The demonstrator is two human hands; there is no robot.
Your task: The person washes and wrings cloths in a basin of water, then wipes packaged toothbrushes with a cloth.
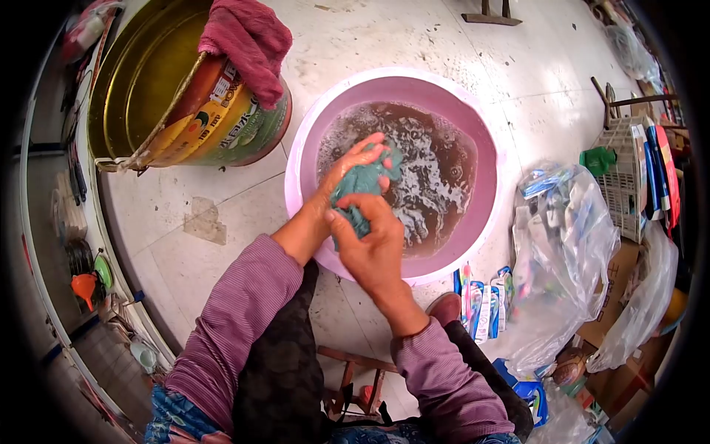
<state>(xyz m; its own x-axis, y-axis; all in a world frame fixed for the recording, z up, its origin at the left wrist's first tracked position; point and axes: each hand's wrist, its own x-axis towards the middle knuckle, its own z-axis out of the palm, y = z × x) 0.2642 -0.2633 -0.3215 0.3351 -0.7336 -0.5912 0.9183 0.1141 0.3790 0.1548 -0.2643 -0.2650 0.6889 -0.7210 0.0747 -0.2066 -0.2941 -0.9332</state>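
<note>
Green cloth, crumpled and limp, fills our left grip, loosely curled around it; our right grip pinches its near end, above foamy brown water by the left rim of a round pink basin.

I can read only a little, and all of it stands on the metal bucket ahead of me to the left. Its wall carries a printed label in orange, yellow and green, tilted from where I look. Near the top, large white Chinese characters run beside Latin capitals that seem to start with "BO"; a pink cloth hangs over some of that print. Lower, on the green part, I make out pale characters, "水" among them, the others unclear to me. The smaller lines blur. On my right, the blue-and-white packs on the floor bear print too small for me to read.
</note>
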